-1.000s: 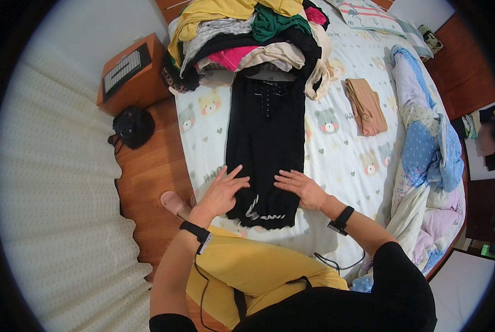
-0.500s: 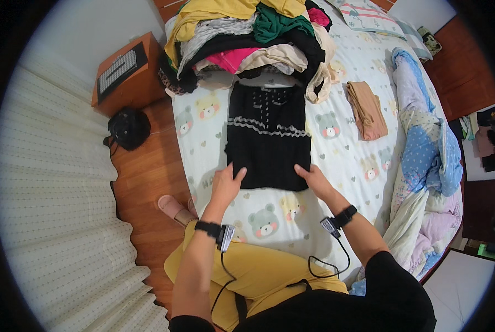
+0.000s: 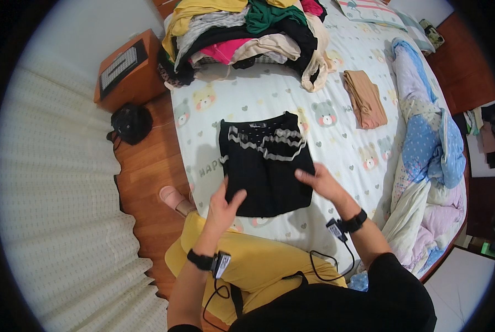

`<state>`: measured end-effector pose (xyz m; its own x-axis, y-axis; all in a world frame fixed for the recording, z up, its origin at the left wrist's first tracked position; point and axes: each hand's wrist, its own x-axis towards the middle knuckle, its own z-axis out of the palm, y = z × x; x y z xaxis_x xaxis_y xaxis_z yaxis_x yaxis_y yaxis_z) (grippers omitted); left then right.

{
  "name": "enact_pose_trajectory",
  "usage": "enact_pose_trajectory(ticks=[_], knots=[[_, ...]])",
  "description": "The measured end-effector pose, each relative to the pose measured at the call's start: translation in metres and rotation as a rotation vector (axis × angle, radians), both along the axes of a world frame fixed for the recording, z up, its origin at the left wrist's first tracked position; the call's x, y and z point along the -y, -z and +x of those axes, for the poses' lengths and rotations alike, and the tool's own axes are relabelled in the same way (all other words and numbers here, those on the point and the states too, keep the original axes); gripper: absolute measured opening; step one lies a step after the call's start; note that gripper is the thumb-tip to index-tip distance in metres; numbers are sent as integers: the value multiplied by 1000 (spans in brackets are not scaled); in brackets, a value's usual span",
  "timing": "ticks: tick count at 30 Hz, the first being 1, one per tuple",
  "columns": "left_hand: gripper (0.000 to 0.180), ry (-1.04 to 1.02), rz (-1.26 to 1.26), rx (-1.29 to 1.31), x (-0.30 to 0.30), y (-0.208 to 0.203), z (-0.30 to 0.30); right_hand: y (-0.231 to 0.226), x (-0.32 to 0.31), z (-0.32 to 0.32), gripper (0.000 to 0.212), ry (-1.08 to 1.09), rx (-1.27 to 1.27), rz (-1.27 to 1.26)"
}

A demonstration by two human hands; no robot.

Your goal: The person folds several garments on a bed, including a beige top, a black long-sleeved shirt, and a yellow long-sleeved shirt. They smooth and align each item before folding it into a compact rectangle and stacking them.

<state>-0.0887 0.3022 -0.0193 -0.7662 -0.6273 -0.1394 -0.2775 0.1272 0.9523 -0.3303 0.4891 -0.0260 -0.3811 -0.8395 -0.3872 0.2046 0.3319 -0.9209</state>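
Observation:
A black garment with white wavy trim (image 3: 269, 185) is held just above the bed, its upper part slack and rumpled with a small label at the top edge. I cannot tell whether it is a top or a skirt. My left hand (image 3: 223, 207) grips its left side near the bottom, thumb on top of the cloth. Opposite it, my right hand (image 3: 322, 182) pinches the right side the same way. The fingers of both hands are partly hidden beneath the fabric.
Beyond the garment lies a heaped pile of clothes (image 3: 219, 30). Folded tan trousers (image 3: 364, 99) rest on the bear-print sheet (image 3: 203, 133) to the right, near a bunched blue quilt (image 3: 427, 149). An orange cabinet (image 3: 123, 80) and a black bag (image 3: 131, 123) stand left of the bed.
The garment has come toward me and away from the clothes pile. Its upper part, flat before, is now bunched and shorter. Both hands keep their hold and have moved slightly nearer.

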Motion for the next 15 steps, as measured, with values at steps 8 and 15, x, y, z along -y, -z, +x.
enact_pose_trajectory(ticks=[8,15], knots=[[76,-349,-249,438,55,84,-51,58,44,-56,51,294,-906,267],[76,-282,502,169,41,59,-57,70,55,-10,64,284,-470,314]])
